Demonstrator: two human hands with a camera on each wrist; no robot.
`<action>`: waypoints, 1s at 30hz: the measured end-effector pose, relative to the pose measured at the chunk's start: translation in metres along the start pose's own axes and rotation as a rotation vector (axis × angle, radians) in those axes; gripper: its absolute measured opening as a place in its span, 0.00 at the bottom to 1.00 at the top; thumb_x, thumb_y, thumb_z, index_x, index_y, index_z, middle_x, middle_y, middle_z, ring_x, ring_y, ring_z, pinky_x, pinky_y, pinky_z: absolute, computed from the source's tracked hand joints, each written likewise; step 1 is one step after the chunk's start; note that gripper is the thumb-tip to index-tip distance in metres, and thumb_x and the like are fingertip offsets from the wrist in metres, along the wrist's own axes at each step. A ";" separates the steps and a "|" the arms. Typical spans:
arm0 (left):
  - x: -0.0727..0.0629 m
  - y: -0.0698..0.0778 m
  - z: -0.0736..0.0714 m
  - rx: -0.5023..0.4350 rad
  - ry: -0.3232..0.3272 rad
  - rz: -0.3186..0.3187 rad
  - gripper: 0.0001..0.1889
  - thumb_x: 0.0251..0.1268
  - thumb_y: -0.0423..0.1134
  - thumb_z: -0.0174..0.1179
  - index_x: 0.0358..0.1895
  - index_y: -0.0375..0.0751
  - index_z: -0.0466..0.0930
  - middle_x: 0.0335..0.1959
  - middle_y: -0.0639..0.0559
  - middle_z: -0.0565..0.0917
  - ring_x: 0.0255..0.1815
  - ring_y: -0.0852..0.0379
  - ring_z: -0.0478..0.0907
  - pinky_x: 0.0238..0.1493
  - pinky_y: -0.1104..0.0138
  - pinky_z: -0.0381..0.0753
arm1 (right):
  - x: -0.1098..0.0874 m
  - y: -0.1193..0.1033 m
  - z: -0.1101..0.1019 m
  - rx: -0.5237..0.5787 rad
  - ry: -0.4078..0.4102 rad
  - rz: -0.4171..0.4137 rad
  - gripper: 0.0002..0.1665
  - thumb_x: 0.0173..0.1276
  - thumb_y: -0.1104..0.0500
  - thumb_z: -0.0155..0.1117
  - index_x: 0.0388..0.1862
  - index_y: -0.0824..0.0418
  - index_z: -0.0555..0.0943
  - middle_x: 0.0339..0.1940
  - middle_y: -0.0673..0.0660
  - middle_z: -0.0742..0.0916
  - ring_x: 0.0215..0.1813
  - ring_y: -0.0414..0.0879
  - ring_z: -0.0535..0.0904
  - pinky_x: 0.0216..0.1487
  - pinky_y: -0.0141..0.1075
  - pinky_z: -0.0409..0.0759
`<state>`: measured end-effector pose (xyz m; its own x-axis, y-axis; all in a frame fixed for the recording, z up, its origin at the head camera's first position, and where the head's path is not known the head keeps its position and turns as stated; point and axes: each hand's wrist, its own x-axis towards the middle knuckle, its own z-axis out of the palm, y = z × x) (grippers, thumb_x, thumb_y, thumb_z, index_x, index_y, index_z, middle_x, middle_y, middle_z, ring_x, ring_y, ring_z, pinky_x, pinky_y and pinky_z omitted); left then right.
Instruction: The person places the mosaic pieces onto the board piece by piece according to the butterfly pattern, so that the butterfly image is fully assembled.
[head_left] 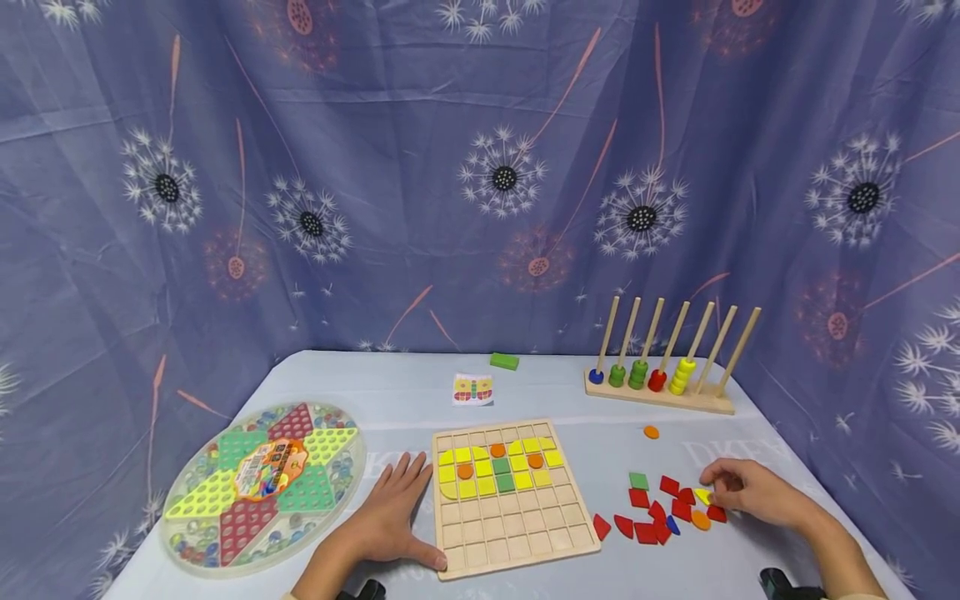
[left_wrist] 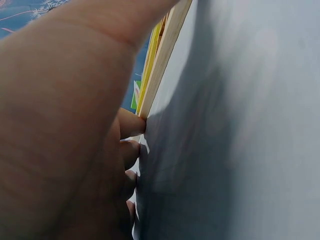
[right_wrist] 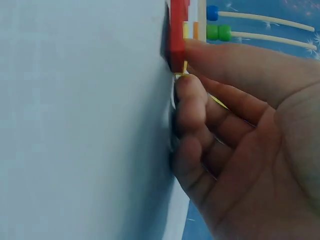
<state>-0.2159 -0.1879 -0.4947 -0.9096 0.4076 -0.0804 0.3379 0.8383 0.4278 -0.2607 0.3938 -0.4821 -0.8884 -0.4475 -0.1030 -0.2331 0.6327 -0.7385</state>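
A square wooden grid board (head_left: 517,546) holds yellow, green and orange pieces in its upper rows. My left hand (head_left: 390,517) lies beside it with fingers spread, the thumb touching its near left corner. The board's edge (left_wrist: 162,62) shows past that hand in the left wrist view. At the right, my right hand (head_left: 753,493) has its fingers curled, and thumb and index pinch a small yellow piece (head_left: 702,496) low over the table. Red pieces (head_left: 647,533) lie scattered around it, with a green square (head_left: 638,481), a blue piece (head_left: 672,526) and an orange disc (head_left: 701,520).
A round Chinese checkers board (head_left: 191,546) with marbles sits at the left. A picture card (head_left: 472,389) and a green block (head_left: 504,361) lie at the back. A pegged stand (head_left: 660,402) with coloured rings stands back right. Another orange disc (head_left: 651,432) lies in front of it.
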 end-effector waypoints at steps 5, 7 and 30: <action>-0.001 -0.001 0.002 -0.015 -0.008 -0.011 0.72 0.24 0.82 0.63 0.76 0.39 0.52 0.77 0.42 0.48 0.76 0.40 0.37 0.71 0.43 0.37 | 0.004 -0.004 0.005 -0.075 0.064 0.056 0.13 0.67 0.60 0.64 0.46 0.67 0.77 0.23 0.53 0.80 0.23 0.43 0.73 0.25 0.33 0.75; -0.001 -0.002 0.002 -0.006 -0.004 -0.008 0.72 0.24 0.82 0.62 0.76 0.40 0.52 0.77 0.42 0.48 0.76 0.40 0.37 0.71 0.43 0.37 | 0.006 -0.006 0.005 -0.101 0.076 0.059 0.15 0.67 0.61 0.62 0.50 0.67 0.77 0.22 0.53 0.79 0.22 0.43 0.73 0.25 0.34 0.74; -0.001 -0.001 -0.001 0.007 0.006 0.015 0.71 0.26 0.82 0.61 0.76 0.39 0.53 0.77 0.42 0.48 0.76 0.39 0.39 0.71 0.42 0.38 | 0.019 -0.010 0.003 -0.217 0.055 -0.019 0.14 0.62 0.58 0.70 0.46 0.57 0.82 0.33 0.52 0.77 0.32 0.42 0.70 0.33 0.32 0.76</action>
<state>-0.2153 -0.1895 -0.4940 -0.9059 0.4180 -0.0682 0.3533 0.8347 0.4224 -0.2741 0.3774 -0.4785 -0.9020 -0.4289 -0.0495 -0.3240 0.7482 -0.5789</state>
